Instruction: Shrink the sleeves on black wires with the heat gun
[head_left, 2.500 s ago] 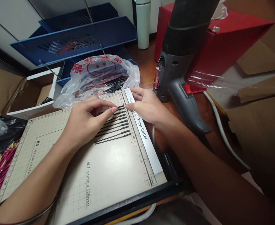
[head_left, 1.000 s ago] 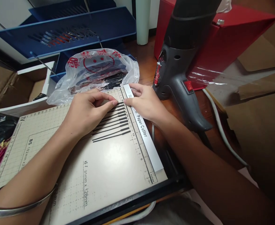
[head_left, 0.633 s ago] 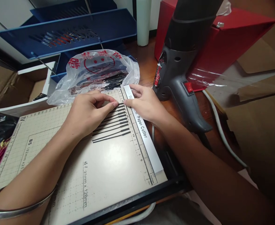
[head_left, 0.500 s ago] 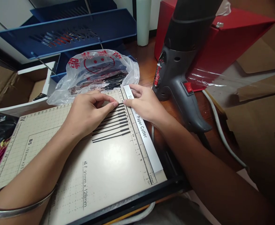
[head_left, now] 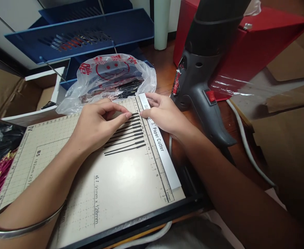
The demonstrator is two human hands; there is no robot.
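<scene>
- Since half a second ago, everything is shifting slightly rightward in view, while both hands are staying at the same end of the rows.
- Left hand (head_left: 97, 121): thumb and forefinger are pinching together at the thick end of the topmost black wire (head_left: 134, 113), which is lying on the board (head_left: 126, 173) between the two hands.
- Right hand (head_left: 164, 116): its thumb is lying across the white strip (head_left: 167, 162), the tip pointing at that wire's end; its fingers are curling by the strip's outer edge. How firmly it is gripping, I cannot tell.
- More black wires (head_left: 141, 146) are lying in rows below the left fingertips, thick ends toward the strip.
- Beyond both hands, a plastic bag (head_left: 86, 83) is holding dark wires.
- Right of the right hand, a grey gun-shaped tool (head_left: 201, 86) is standing before a red box (head_left: 245, 62).
</scene>
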